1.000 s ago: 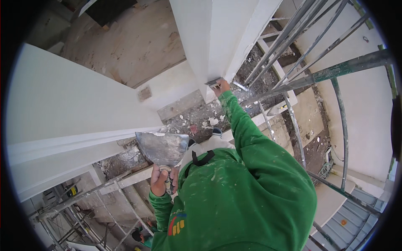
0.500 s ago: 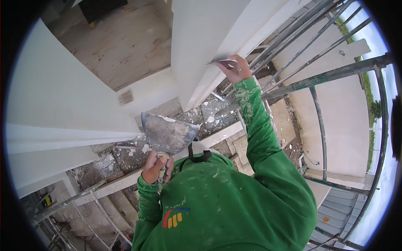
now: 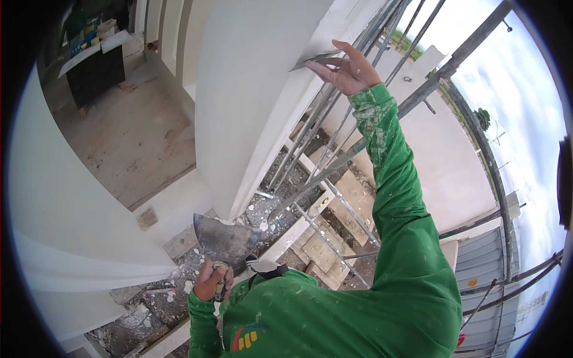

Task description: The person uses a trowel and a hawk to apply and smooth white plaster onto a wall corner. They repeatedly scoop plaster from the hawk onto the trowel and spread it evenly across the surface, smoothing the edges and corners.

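Note:
My right hand (image 3: 351,73), in a plaster-spotted green sleeve, reaches high with fingers closed on a thin metal putty knife (image 3: 303,63), its blade laid against the white column (image 3: 250,107) near the edge. My left hand (image 3: 208,281) is low by my chest, gripping the handle of a wide trowel (image 3: 224,234) whose grey blade faces up with white residue along its rim. Part of each tool's handle is hidden by my fingers.
Metal scaffold tubes (image 3: 453,65) run along my right, with a pale boundary wall (image 3: 447,161) beyond. Below lies a debris-strewn ledge (image 3: 271,212) with slabs. A doorway at upper left shows a dusty floor (image 3: 137,137) and a dark worktable (image 3: 95,83).
My right hand and knife have risen steadily along the column. The view has swung upward, showing more sky and room interior. The trowel rose, then sits lower in the picture again.

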